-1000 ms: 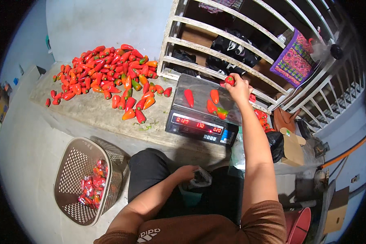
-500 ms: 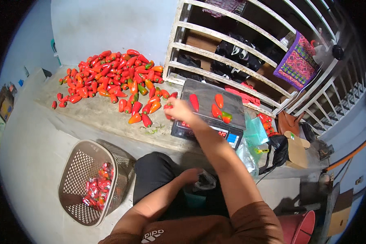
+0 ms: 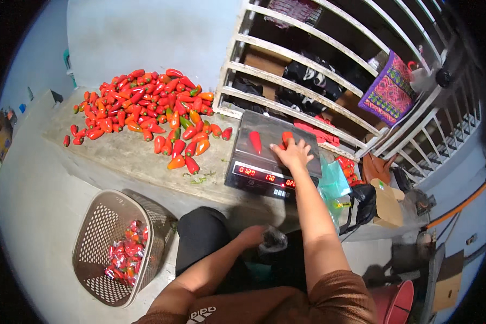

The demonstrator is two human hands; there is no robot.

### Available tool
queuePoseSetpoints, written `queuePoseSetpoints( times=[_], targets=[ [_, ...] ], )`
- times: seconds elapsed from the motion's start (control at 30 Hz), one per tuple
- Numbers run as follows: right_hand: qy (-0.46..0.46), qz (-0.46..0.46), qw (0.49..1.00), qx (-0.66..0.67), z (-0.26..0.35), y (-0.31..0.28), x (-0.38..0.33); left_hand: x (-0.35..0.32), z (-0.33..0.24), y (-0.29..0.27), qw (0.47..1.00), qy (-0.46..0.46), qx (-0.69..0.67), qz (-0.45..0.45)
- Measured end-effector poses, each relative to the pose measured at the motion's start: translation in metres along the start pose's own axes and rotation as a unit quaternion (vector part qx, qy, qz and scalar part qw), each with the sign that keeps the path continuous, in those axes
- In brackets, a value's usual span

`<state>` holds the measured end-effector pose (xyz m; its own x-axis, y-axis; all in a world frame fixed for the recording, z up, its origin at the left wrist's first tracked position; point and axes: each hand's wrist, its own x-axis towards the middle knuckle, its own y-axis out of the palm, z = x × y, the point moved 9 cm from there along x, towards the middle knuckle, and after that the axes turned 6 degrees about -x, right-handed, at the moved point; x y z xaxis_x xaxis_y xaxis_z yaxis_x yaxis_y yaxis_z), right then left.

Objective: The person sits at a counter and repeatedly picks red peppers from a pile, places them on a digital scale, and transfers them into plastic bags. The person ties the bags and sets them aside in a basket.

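Observation:
My right hand [image 3: 294,155] reaches over the black digital scale [image 3: 272,127], its fingers spread above the right side of the platform. Red shows by my thumb and under the fingers, partly hidden; an orange-red pepper [image 3: 287,136] pokes out beyond them. One red pepper [image 3: 255,142] lies apart on the left half of the platform. Low over my lap, my left hand [image 3: 251,236] is closed on a clear plastic bag [image 3: 274,240]. On the ledge left of the scale spreads a large heap of red peppers [image 3: 140,102], some orange or green.
A beige lattice basket [image 3: 83,237] with bagged peppers [image 3: 128,254] stands on the floor at left. White bars [image 3: 302,56] rise behind the scale. To its right lie teal plastic bags [image 3: 333,181], more peppers [image 3: 348,168] and a cardboard box [image 3: 386,202].
My right hand has moved right, from the scale's left edge with a red pepper in it, to the right part of the platform, and its fingers have spread. My left hand stays low with the bag.

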<state>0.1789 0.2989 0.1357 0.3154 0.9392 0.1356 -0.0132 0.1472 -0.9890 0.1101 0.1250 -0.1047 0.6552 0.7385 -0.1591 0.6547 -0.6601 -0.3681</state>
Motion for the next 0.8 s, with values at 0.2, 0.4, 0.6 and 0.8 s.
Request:
queuePoseSetpoints(
  times=[0.2, 0.4, 0.6, 0.8],
  targets=[
    [-0.029, -0.059, 0.998, -0.015, -0.028, 0.037, 0.005, -0.02, -0.028, -0.039, 0.998, -0.053, -0.01, -0.038],
    [-0.026, -0.12, 0.99, 0.063, -0.04, 0.032, -0.026, -0.025, -0.025, -0.053, 0.996, -0.001, -0.036, -0.078],
    [-0.271, -0.219, 0.896, 0.275, -0.019, 0.027, -0.072, -0.012, 0.007, -0.048, 0.976, -0.051, -0.185, -0.106],
    [-0.039, 0.309, 0.719, 0.621, -0.016, 0.133, -0.181, -0.032, -0.034, -0.065, 0.925, -0.097, -0.345, -0.123]
  ],
)
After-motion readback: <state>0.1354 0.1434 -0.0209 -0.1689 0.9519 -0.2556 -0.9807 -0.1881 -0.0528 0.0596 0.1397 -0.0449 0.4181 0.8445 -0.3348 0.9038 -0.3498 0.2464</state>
